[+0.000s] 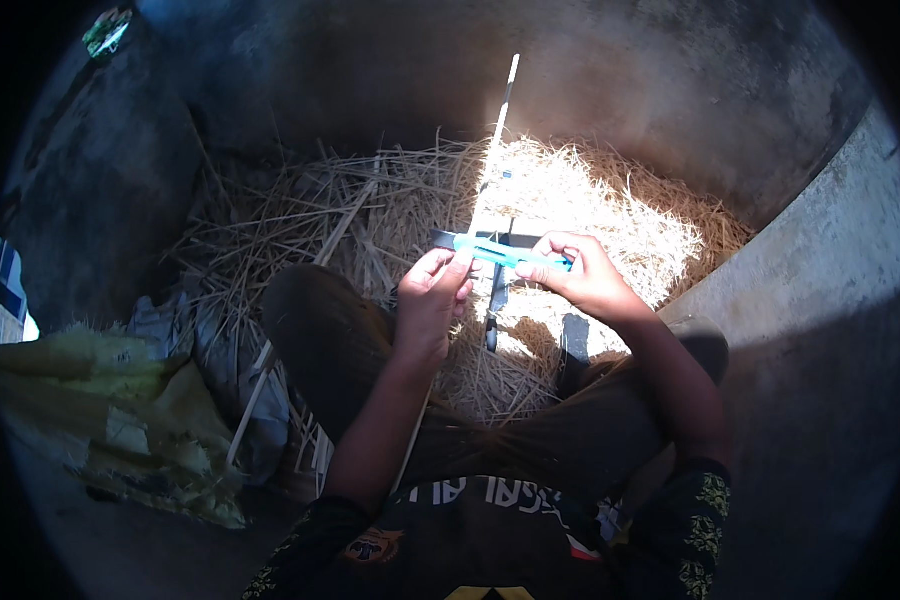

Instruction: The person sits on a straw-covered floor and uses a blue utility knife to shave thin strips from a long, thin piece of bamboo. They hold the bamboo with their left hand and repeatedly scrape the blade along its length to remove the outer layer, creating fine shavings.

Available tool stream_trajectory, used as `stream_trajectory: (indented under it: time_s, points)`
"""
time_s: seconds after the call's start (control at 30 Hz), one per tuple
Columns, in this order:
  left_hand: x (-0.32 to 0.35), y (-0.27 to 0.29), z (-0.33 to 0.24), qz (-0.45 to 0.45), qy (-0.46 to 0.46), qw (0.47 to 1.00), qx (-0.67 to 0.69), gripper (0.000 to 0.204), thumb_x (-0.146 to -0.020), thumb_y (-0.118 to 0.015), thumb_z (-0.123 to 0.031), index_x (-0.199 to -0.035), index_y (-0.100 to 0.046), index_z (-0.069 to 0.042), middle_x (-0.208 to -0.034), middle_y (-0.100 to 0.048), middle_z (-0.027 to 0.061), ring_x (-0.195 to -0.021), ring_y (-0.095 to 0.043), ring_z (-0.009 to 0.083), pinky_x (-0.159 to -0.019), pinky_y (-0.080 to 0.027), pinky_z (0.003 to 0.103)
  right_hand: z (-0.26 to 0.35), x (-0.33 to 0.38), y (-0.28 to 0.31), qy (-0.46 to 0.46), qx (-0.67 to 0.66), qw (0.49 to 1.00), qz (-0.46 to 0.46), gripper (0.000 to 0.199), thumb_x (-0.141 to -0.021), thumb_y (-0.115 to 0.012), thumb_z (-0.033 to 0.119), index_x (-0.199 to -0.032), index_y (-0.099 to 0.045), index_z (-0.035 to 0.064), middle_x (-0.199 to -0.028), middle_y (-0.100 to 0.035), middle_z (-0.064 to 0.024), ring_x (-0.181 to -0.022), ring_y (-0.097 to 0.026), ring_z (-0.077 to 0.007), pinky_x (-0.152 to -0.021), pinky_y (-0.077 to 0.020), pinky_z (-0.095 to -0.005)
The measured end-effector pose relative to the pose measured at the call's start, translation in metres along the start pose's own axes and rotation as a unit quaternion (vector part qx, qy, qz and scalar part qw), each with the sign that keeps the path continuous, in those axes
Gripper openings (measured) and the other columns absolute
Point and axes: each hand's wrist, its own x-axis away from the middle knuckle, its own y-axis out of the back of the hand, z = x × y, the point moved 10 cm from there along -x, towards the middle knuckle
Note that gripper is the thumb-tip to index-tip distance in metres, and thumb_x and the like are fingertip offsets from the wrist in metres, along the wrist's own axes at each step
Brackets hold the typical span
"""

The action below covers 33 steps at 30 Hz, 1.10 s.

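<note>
Both hands up over the straw pile [570,200]. Left hand [432,295] and right hand [582,272] pinch the ends of a light-blue strip [510,255], held level. Long thin stick [492,150] stands behind it. Looks mid-work: strip not yet attached to anything.

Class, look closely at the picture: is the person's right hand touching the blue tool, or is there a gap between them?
Touching. The head view shows the right hand closed around the right end of the blue tool, fingers wrapped over it with no gap.

both hands [432,298] [582,272] gripping blue knife [510,256], straw [610,215]
</note>
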Motion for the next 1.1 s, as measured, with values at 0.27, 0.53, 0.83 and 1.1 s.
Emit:
stream_trajectory:
  time_s: [0.27,0.53,0.83,1.1]
  points:
    - [0.002,0.002,-0.006,-0.018,-0.03,0.997,-0.064,0.01,-0.095,-0.065,-0.015,-0.094,-0.065,-0.005,-0.072,-0.057,-0.0031,-0.055,-0.042,0.0009,-0.048,-0.03,0.018,-0.033,0.017,-0.015,-0.202,-0.142,0.967,0.059,0.017,-0.097,-0.067,0.018,-0.095,-0.064,0.0013,-0.078,-0.067,-0.0045,-0.058,-0.057,-0.0061,-0.049,-0.043,-0.022]
    - [0.007,-0.018,0.03,0.064,-0.004,0.997,-0.048,0.013,-0.094,-0.065,-0.015,-0.099,-0.064,-0.003,-0.074,-0.059,-0.0024,-0.058,-0.047,0.0014,-0.049,-0.035,0.019,-0.043,0.097,-0.013,-0.234,-0.092,0.955,-0.156,0.023,-0.097,-0.066,0.019,-0.099,-0.063,-0.0036,-0.077,-0.065,-0.0062,-0.058,-0.058,-0.0089,-0.053,-0.0453,-0.0235]
    - [0.009,-0.033,0.03,0.079,-0.053,0.989,-0.112,0.032,-0.088,-0.068,-0.017,-0.114,-0.062,0.001,-0.075,-0.061,-0.0011,-0.058,-0.051,0.0024,-0.049,-0.039,0.019,-0.054,0.122,-0.043,-0.186,-0.316,0.908,-0.201,0.031,-0.102,-0.059,0.022,-0.125,-0.058,0.0009,-0.089,-0.06,-0.0049,-0.062,-0.046,-0.0059,-0.054,-0.0391,-0.0197]
    - [0.015,-0.034,0.034,0.102,-0.017,0.991,-0.079,0.03,-0.09,-0.066,-0.02,-0.107,-0.064,0.005,-0.081,-0.066,0.0049,-0.069,-0.059,0.0062,-0.063,-0.048,0.023,-0.047,0.106,-0.061,-0.225,-0.305,0.917,-0.127,0.024,-0.102,-0.058,0.028,-0.106,-0.054,0.0047,-0.081,-0.064,-0.0098,-0.058,-0.055,-0.0133,-0.053,-0.0428,-0.0247]
